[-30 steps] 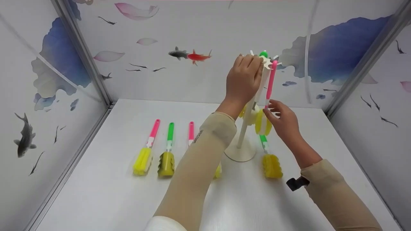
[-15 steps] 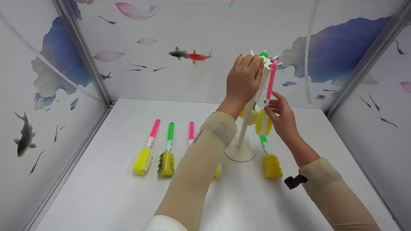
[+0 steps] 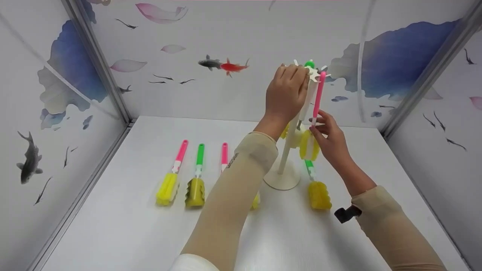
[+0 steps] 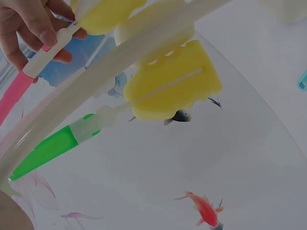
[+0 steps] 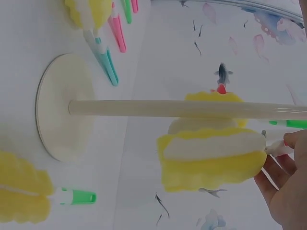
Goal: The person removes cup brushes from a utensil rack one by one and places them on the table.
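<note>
At the top of a cream stand (image 3: 285, 160), my left hand (image 3: 286, 88) grips the white hook ring (image 3: 313, 74), its fingers curled over the edge. From that ring hangs a pink-handled sponge brush (image 3: 319, 96). My right hand (image 3: 331, 137) pinches this brush at its white neck, just above the yellow-and-white sponge (image 5: 211, 148). A green-handled sponge brush (image 4: 53, 148) also hangs on the stand, seen in the left wrist view, with a pale sponge (image 4: 153, 31) behind the pole. My left hand's fingertips are partly hidden behind the ring.
On the white table lie a pink-handled brush (image 3: 180, 152), a green-handled one (image 3: 200, 154) and another pink handle (image 3: 224, 153). A teal-handled brush (image 5: 106, 62) is mostly behind my left sleeve. Right of the stand's base lies a green-handled brush (image 3: 319, 195). Printed walls (image 3: 241, 98) enclose the table.
My right hand has shifted slightly up and left, its fingers adjusting at the brush's neck. The hanging brush sits marginally lower. My left hand keeps its place on the ring.
</note>
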Tool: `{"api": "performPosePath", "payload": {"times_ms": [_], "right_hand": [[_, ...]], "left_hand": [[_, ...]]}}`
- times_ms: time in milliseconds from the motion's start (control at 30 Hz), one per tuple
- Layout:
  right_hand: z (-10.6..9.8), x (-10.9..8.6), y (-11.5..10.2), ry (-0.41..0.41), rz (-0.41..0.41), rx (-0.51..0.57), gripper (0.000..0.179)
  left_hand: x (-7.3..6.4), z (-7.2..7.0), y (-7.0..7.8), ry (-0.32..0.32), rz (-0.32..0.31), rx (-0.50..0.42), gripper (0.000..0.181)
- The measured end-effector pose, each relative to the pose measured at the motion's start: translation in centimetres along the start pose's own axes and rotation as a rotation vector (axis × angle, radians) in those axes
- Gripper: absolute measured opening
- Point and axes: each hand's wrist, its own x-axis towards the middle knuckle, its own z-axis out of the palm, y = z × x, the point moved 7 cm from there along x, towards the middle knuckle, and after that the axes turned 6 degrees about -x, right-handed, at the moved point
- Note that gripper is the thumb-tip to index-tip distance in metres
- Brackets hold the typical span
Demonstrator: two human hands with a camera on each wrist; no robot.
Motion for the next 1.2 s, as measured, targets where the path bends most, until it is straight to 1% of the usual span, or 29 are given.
{"api": "performPosePath", "payload": {"times_ms": [167, 367, 533, 800, 900, 1200], "right_hand": [[0.2, 0.0, 0.0, -0.008, 0.004, 0.010, 0.054], [0.5, -0.1, 0.1, -0.035, 0.014, 0.030, 0.054], [0.4, -0.2, 0.0, -0.030, 0.009, 0.030, 0.053], [0.3, -0.3, -0.5, -0.018, -0.003, -0.024, 0.052], [0.3, -0.3, -0.6, -0.012, -0.004, -0.035, 0.052], [0.1, -0.4, -0.9, 0.036, -0.024, -0.100, 0.050]], "left_hand": [[-0.1, -0.3, -0.1, 0.010, 0.005, -0.015, 0.029], [-0.3, -0.3, -0.2, 0.014, -0.001, -0.033, 0.031], [-0.3, -0.2, -0.2, 0.012, 0.004, -0.038, 0.031], [-0.3, -0.3, -0.2, 0.005, -0.006, -0.016, 0.033], [-0.3, -0.3, -0.2, 0.008, -0.006, -0.022, 0.032], [-0.2, -0.3, -0.1, 0.004, -0.004, -0.027, 0.029]]}}
